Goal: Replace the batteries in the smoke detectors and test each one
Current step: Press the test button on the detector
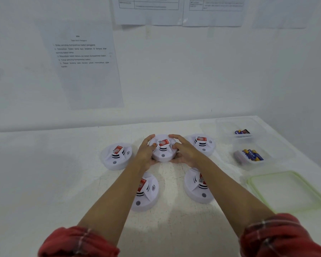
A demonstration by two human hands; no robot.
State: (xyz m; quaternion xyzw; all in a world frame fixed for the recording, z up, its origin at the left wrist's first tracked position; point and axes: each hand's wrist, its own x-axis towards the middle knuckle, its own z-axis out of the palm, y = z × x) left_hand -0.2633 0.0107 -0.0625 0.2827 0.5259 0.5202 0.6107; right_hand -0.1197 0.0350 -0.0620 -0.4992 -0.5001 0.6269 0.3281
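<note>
The middle smoke detector is smooth, matt white plastic, with a red printed label that looks faintly glossy. The desk has a white, slightly rough, mottled finish. The far tub is clear plastic, and the lid is translucent plastic. The batteries wear shiny wrappers. The sleeves are red checked cloth. The wall sheets are thin matt paper.

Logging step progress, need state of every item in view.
Middle detector: face up, held by left hand and right hand.
Four other detectors: face up on table, not held.
Far container: open, few batteries inside.
Near container: open, batteries inside.
Green-rimmed lid: off, flat on table.
</note>
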